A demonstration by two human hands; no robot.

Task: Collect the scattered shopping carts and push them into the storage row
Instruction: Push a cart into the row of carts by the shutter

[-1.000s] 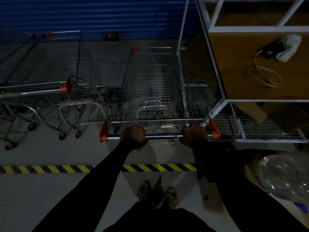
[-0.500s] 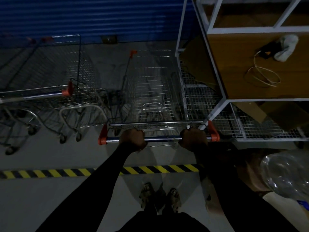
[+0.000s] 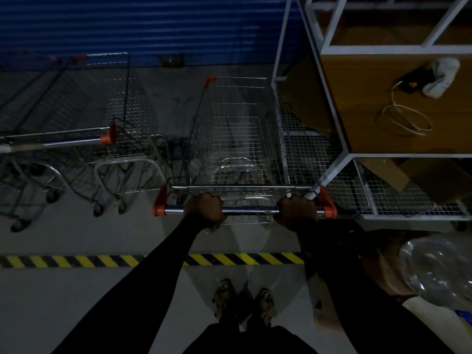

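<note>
Two hands hold one shopping cart: our left hand [image 3: 205,209] and right hand [image 3: 296,212] each curl tight round its chrome handle bar [image 3: 249,210], fingers wrapped over the top, between the two orange end caps [image 3: 159,203]. Ahead of our fingers the cart's wire basket [image 3: 237,139] runs towards the blue shutter wall [image 3: 153,26]. Just right of the right-hand fingers the basket's side stands close along a white metal rack [image 3: 334,159]; whether they touch we cannot tell, and the gap is very narrow. Left of the left-hand fingers a strip of bare grey floor [image 3: 168,106] parts our cart from a row of nested carts [image 3: 84,139]; we count at least two there, the dim light blurring the rest. Behind our fingers one yellow-and-black hazard stripe [image 3: 76,260] crosses the floor, and our two sandalled feet [image 3: 224,295] stand on its near side. Behind and right of the right hand lies one clear plastic bag [image 3: 439,272]. Ahead and right of it, on the rack's brown shelf [image 3: 357,103], lie one coiled white cable [image 3: 403,118] and one pale cloth [image 3: 441,75].
</note>
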